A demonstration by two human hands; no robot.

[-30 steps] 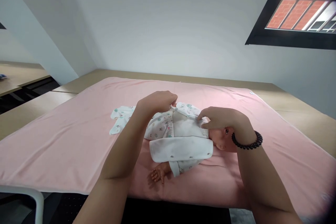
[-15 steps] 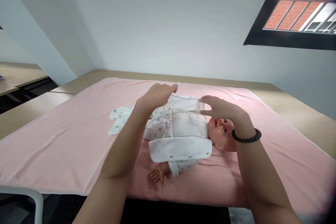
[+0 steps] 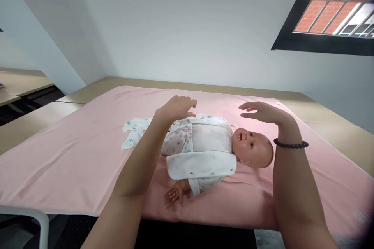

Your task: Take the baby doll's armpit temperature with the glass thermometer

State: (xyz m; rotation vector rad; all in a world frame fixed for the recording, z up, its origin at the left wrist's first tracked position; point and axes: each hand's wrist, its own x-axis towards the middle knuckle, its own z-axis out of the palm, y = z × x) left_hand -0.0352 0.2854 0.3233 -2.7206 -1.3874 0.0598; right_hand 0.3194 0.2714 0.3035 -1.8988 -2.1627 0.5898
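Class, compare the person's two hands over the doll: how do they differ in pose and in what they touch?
The left hand is low, with its fingers at the doll's garment; the right hand hovers open beyond the doll's head, touching nothing. The right wrist wears a dark bracelet; the left is bare. Both are palm down above the pink blanket.

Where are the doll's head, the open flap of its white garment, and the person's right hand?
doll's head [image 3: 257, 148]: head view, on the forehead.
open flap [image 3: 201, 165]: head view, middle of the white panel lying beside the doll's body.
right hand [image 3: 263, 111]: head view, back of the hand, open above the blanket.
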